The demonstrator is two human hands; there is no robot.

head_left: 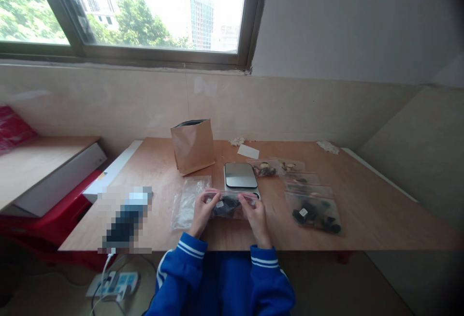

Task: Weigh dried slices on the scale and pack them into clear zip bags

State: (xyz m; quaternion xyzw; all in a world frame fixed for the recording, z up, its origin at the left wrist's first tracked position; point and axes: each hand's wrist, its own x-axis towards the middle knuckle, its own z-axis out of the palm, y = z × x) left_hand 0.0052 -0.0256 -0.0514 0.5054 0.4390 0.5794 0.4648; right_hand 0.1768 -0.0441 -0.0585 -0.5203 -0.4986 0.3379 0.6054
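Between my two hands is a clear zip bag [229, 208] with dark dried pieces and a small white label inside. My left hand [203, 209] pinches its red-striped top edge at the left. At the right end of the same edge, my right hand [255, 214] pinches it between thumb and fingers. Just behind the bag lies a kitchen scale [240, 176] with a shiny metal plate, its front partly hidden by the bag. Beside my left hand is a stack of clear plastic bags [186, 205].
An open brown paper pouch [194, 146] stands behind. Filled zip bags [315, 212] lie on the right, with more bags [266, 168] beyond the scale. A white card [248, 151] lies at the back. A blurred-out device [126, 219] with a cable is on the left.
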